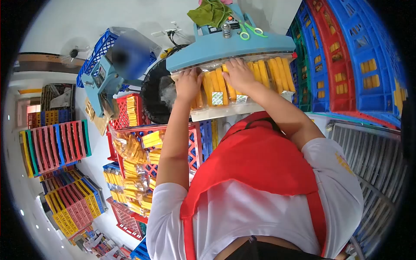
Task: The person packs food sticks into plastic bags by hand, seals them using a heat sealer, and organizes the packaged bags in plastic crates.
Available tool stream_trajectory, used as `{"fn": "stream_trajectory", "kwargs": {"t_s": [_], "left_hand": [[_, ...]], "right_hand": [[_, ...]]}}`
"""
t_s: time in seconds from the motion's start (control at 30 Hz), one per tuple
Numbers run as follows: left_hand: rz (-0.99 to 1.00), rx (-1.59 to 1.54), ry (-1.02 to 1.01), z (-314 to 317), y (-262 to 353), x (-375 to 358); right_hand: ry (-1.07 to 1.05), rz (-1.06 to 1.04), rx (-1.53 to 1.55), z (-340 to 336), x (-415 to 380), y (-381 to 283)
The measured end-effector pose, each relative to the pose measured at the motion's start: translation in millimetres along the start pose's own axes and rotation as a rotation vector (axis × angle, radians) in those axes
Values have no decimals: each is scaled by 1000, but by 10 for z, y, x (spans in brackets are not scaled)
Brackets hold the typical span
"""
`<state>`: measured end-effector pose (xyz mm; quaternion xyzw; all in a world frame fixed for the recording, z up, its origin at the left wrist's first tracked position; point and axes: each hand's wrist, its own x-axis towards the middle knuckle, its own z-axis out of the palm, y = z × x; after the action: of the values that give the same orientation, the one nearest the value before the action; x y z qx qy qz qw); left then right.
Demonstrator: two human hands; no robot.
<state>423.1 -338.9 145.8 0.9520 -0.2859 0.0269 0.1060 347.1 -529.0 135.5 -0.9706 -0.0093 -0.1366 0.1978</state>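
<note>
Several clear bags of yellow sticks (262, 73) lie side by side along the front of a light-blue bag sealer (229, 48). White-and-green labels (217, 98) show on the bags. My left hand (189, 83) rests at the left end of the row, its fingers laid out towards the sealer bar and its thumb beside the first bag. My right hand (239, 74) lies flat across the middle bags, fingers stretched to the sealer edge. Their upper edges are at the bar; how far they reach under it is hidden.
Green-handled scissors (245, 33) and a green cloth (209, 14) lie on the sealer. A black-lined bin (157, 93) stands to the left, near a second sealer (102, 82). Red crates (196, 145) with packed bags are below left. Stacked crates (336, 52) rise at right.
</note>
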Motion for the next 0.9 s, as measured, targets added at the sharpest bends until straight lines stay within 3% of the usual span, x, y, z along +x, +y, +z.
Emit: {"fn": "stream_trajectory", "kwargs": {"t_s": [0.03,0.17,0.27,0.33,0.4,0.47,0.67,0.9], "left_hand": [[-46,11,-62,30,-12,-6],[-44,16,-5,79,-59,-49],[-42,-98,16,69,-24,-110],[-48,-47,217,20,-11,-272],[-98,-83,146,8,-8,-440],[-154,-123,79,42,3,-503],[-91,-124,129,98,8,-500],[-170,-122,94,45,85,-482]], "right_hand": [[-41,19,5,6,17,-3],[-196,76,26,61,55,-5],[-141,4,-49,6,17,6],[-49,11,-76,-226,-83,-9],[37,19,-99,-318,-224,87],[-19,221,-144,-316,-376,269],[13,149,-104,-84,-449,476],[-82,276,-46,-236,-335,412]]}}
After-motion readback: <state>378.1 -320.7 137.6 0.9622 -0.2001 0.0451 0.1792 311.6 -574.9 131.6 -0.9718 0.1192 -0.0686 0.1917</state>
